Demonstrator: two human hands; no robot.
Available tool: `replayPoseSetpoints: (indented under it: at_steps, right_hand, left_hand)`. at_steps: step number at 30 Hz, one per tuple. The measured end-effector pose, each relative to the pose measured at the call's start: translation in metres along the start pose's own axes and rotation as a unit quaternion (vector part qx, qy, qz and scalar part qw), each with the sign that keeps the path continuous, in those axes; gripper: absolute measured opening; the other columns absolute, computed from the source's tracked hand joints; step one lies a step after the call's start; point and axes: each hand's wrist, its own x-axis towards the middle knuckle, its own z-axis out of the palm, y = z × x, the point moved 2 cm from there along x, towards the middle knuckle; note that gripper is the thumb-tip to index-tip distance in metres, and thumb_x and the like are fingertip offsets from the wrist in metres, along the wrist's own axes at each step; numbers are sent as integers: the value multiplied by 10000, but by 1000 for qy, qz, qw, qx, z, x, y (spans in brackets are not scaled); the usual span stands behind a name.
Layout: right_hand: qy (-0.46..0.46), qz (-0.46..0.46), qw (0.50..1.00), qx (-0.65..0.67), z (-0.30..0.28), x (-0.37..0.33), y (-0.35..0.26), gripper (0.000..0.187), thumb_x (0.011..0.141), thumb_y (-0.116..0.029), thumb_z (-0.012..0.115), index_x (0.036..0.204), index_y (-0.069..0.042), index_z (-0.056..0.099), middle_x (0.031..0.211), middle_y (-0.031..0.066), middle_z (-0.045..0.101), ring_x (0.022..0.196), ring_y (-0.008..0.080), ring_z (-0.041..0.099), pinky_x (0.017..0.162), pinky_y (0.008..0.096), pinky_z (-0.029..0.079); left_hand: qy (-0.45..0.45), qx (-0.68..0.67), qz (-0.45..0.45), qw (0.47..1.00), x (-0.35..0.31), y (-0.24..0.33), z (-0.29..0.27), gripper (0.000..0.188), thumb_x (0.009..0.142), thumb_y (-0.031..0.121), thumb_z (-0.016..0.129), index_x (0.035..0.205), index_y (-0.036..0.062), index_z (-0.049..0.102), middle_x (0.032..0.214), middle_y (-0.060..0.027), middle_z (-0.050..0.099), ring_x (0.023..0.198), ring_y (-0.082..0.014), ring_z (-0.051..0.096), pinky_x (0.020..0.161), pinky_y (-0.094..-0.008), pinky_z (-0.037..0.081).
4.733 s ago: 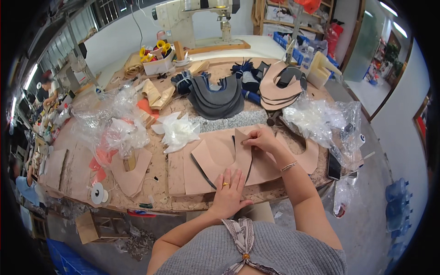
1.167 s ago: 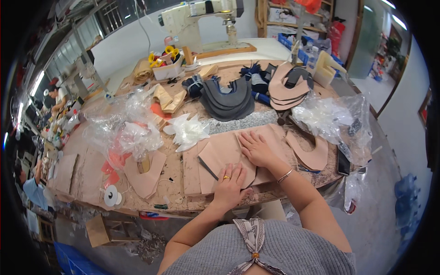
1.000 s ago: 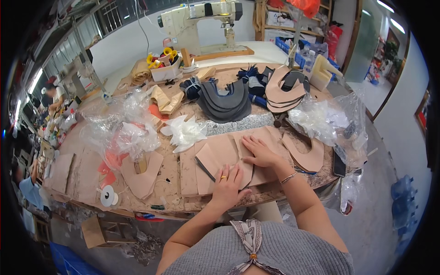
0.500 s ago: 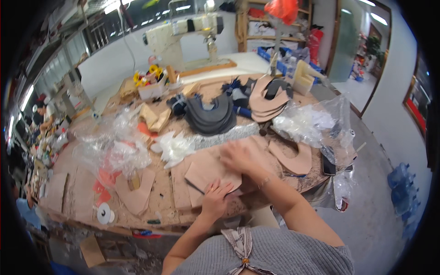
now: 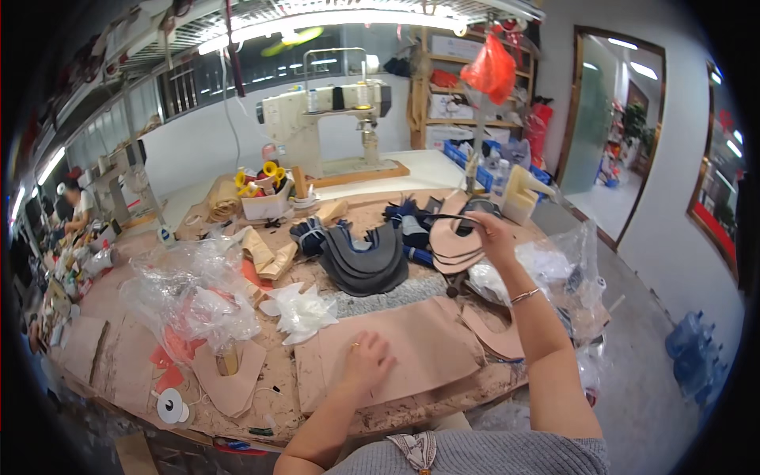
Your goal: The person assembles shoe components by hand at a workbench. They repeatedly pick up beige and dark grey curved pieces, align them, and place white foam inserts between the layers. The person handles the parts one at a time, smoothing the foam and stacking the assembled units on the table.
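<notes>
On a thick tan board [image 5: 427,340] at the bench's front, my left hand [image 5: 368,366] rests with its fingers apart, holding nothing. My right hand [image 5: 492,236] reaches to the back right, pinching a thin, dark-edged piece [image 5: 451,216] over a stack of beige U-shaped pieces [image 5: 455,247]. How much of that piece is lifted off the stack, I cannot tell. Left of the stack lies a pile of dark grey U-shaped pieces [image 5: 364,265]. Another beige U-shaped piece [image 5: 495,328] lies beside the board, below my right forearm.
Crumpled clear plastic [image 5: 190,285] covers the bench's left part, near a white spool [image 5: 172,408]. More clear plastic [image 5: 582,253] hangs at the right edge. A sewing machine [image 5: 332,119] stands at the back, by a white box of yellow-handled tools [image 5: 265,206].
My right hand has moved from the board to the back-right stack. The beige, dark-edged piece under my left hand has left the board. The view has tilted upward.
</notes>
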Motion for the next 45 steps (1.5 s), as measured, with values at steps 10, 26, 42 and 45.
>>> replayPoseSetpoints:
  at_steps: [10,26,42,45]
  right_hand:
    - [-200,-98,975,-6,191,-62,-17,475,775,-306,745,1144,-31,627,1189,157,620,1089,352,591,961,413,443]
    - [-252,29,962,-99,244,-48,-36,184,899,-260,574,926,-80,596,885,170,676,794,371,659,703,470,528]
    - [-420,28,907,17,33,-165,-190,321,766,-269,751,998,-57,691,935,135,691,895,310,654,812,402,507]
    - [-355,-20,932,72,48,-173,-202,322,786,-300,737,994,-61,682,987,124,681,981,331,623,844,389,499]
  left_hand:
    - [-58,-4,-10,998,-1,1,-8,380,846,339,642,1153,116,616,1314,-102,528,1291,-341,423,1043,-480,350]
    - [-62,10,2,998,-3,-3,0,380,881,342,614,1182,110,601,1310,-116,522,1289,-343,428,1052,-472,341]
    - [214,43,-195,956,-6,-101,-63,268,810,195,667,1033,47,658,1092,-136,645,1019,-332,600,898,-429,476]
    - [209,39,-309,927,-34,-145,-75,341,799,147,691,1113,33,625,1016,-125,668,943,-285,635,841,-384,503]
